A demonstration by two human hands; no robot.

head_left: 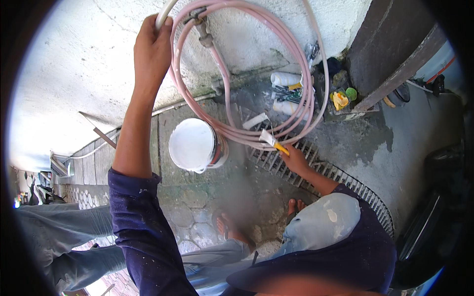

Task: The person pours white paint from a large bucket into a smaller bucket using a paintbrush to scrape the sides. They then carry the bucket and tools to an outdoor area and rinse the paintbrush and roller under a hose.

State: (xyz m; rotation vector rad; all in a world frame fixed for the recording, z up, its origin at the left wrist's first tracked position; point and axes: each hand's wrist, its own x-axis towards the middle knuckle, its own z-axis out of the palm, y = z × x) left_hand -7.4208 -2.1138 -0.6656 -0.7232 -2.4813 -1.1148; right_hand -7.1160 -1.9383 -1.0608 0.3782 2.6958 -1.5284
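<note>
My left hand (pixel 152 55) is raised at the upper left, its fingers closed round a pale hose (pixel 165 14) in front of the white wall. Lower right, my right hand (pixel 297 162) grips a paintbrush (pixel 275 142) by its yellow handle; the bristles are coated white and point up and left, close to the bottom of a coiled pink hose (pixel 300 54). That coil hangs round a wall tap (pixel 198 20). Between my arms, a bucket (pixel 220 150) holds white paint (pixel 189 145). A small white strip-like piece (pixel 255 121) lies above the brush.
A metal drain grate (pixel 355 181) curves along the floor on the right. Paint rollers (pixel 286 79) and small tools lie by the wall, near a dark post (pixel 390 44). Another person's trousered legs (pixel 74 232) are at the left. My sandalled feet (pixel 227 226) stand on the stone paving.
</note>
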